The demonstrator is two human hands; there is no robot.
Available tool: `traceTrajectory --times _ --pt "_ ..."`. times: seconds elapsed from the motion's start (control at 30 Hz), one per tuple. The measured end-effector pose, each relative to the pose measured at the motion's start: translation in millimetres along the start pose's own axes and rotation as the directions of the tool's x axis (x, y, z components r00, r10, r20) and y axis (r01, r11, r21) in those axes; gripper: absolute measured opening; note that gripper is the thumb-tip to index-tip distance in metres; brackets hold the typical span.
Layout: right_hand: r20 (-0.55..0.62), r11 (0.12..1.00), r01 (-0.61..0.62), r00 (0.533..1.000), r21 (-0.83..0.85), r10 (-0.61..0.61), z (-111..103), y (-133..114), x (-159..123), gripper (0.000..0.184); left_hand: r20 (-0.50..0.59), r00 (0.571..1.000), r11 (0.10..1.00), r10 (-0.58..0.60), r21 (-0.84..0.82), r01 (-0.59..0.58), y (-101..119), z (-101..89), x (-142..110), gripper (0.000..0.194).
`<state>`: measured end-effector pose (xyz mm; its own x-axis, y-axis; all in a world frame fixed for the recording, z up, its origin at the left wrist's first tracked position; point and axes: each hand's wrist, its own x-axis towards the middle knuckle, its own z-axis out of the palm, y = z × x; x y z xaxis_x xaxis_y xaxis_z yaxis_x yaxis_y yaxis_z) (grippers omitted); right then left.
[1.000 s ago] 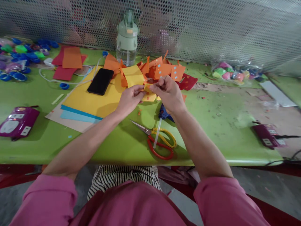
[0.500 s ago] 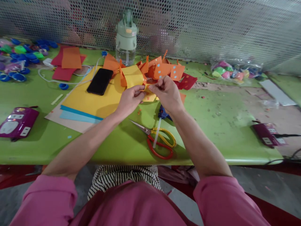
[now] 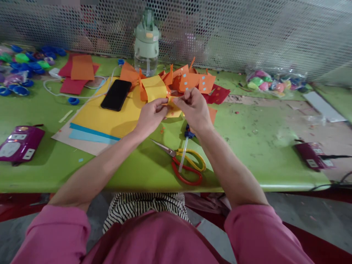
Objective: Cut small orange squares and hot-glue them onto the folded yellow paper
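My left hand point(image 3: 150, 116) and my right hand point(image 3: 194, 109) meet over the green table point(image 3: 137, 168), both pinching a small yellow and orange paper piece point(image 3: 172, 109) between their fingertips. Just behind them lies a heap of orange paper cut-outs point(image 3: 192, 80) with small blue squares and a curled yellow sheet point(image 3: 154, 88). Below my right wrist lie red and yellow scissors point(image 3: 187, 167) and a blue glue gun point(image 3: 187, 135) with a white glue stick.
A black phone point(image 3: 116, 95) rests on yellow, blue and tan sheets point(image 3: 104, 119). A green water bottle point(image 3: 146, 42) stands by the mesh wall. Red and orange papers point(image 3: 78, 71), blue caps point(image 3: 24, 66), purple devices point(image 3: 20, 143) point(image 3: 313, 156) and a bag of coloured pieces point(image 3: 275, 84) lie around.
Both hands kept pinching the paper piece and shifted very slightly; the view drifted a little. Nothing else moved.
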<state>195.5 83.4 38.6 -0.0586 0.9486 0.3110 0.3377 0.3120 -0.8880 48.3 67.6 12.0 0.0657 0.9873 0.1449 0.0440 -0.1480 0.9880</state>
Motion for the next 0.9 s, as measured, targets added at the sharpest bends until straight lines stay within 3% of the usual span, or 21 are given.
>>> traceTrajectory --times 0.13,0.4,0.63,0.77,0.83,0.9 --pt "0.015 0.995 0.009 1.0 0.102 -0.011 -2.1 0.7 -2.2 0.027 -0.026 1.0 1.0 0.01 -0.022 -0.011 5.7 -2.3 0.1 0.028" --pt "0.069 0.996 0.012 0.997 0.085 -0.018 -5.9 1.0 -4.9 0.027 -0.016 1.0 0.999 0.011 -0.036 -0.012 6.1 -3.1 -0.9 0.023" --pt "0.027 0.998 0.062 0.998 -0.022 -0.061 -4.8 3.9 -2.6 0.021 -0.009 1.0 0.999 0.025 -0.028 -0.025 5.0 -2.8 -1.6 0.023" --pt "-0.016 0.997 0.077 0.997 0.013 -0.076 -4.7 -1.5 -3.4 0.022 -0.018 0.999 0.999 0.035 -0.02 -0.036 3.1 -2.2 -1.4 0.02" --pt "0.013 0.998 0.05 0.999 0.03 -0.05 -5.9 -3.3 -6.2 0.023 -0.03 0.999 0.999 0.039 -0.02 -0.04 2.2 -3.8 -0.3 0.02" --pt "0.125 0.999 -0.008 0.992 -0.054 0.015 -7.4 -2.4 -10.6 0.021 -0.056 0.998 0.999 0.042 -0.024 -0.043 1.6 -6.6 1.7 0.021"
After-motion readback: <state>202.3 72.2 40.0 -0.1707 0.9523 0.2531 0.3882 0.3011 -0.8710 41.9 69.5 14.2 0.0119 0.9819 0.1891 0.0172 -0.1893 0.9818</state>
